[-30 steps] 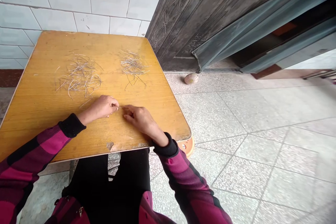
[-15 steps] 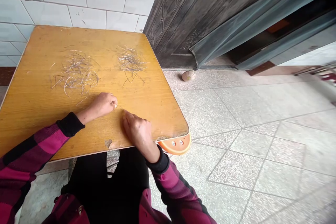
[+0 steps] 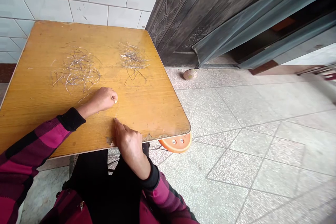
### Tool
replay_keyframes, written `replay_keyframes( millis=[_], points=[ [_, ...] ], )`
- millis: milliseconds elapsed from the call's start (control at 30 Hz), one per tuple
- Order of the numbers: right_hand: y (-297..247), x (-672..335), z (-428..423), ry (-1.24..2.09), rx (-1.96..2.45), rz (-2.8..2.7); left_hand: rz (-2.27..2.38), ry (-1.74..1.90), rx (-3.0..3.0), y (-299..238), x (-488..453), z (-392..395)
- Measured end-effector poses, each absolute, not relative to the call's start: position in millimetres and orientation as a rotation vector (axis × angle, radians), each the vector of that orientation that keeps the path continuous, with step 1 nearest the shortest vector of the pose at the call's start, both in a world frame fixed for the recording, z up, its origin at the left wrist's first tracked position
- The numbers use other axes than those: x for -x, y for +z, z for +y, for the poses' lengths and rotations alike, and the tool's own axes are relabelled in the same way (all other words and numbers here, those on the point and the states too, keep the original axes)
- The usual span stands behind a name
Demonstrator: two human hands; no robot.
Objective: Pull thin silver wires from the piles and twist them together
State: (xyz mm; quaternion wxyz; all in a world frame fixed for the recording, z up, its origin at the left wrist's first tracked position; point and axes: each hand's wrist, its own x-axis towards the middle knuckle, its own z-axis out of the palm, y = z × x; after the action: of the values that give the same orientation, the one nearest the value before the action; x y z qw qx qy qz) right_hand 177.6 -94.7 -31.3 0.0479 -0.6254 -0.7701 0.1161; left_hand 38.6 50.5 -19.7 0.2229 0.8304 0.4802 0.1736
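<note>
Between my hands runs a thin, curved piece of wire (image 3: 118, 106), bowed out to the right. My left hand (image 3: 105, 98) is closed in a pinch on its upper end, just over the tabletop. Nearer the table's front edge, my right hand (image 3: 128, 143) pinches the lower end between thumb and fingers. A loose, tangled pile of thin wires (image 3: 78, 70) lies beyond my left hand. Farther right lies a smaller, denser pile of wires (image 3: 133, 57). One single wire (image 3: 84, 98) rests on the table just behind my left wrist.
The wooden table (image 3: 162, 112) has a chipped front edge. An orange stool (image 3: 175, 143) pokes out under its right front corner. A white tiled wall (image 3: 97, 14) and a dark carved door (image 3: 178, 24) stand behind. A ball (image 3: 190, 74) lies on the floor by the door.
My right hand has moved left and toward me, turning the lower end of the wire downward. The wire now bows more. My left hand has stayed nearly in place, still pinching.
</note>
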Motion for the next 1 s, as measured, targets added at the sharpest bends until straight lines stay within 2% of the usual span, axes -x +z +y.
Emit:
replay_keyframes(
  millis=[333, 700, 1000],
  points=[
    [-15, -149, -99, 0.274, 1.964, -2.533, 1.372, 0.369, -2.251, -16, -40, 52],
    [-1, -135, -86, 0.229, 1.811, -2.759, 1.253, 0.275, -2.339, -11, -40, 52],
    [-4, -134, -87, 0.097, 1.727, -2.784, 1.337, 0.265, -2.248, -9, -42, 49]
  ],
)
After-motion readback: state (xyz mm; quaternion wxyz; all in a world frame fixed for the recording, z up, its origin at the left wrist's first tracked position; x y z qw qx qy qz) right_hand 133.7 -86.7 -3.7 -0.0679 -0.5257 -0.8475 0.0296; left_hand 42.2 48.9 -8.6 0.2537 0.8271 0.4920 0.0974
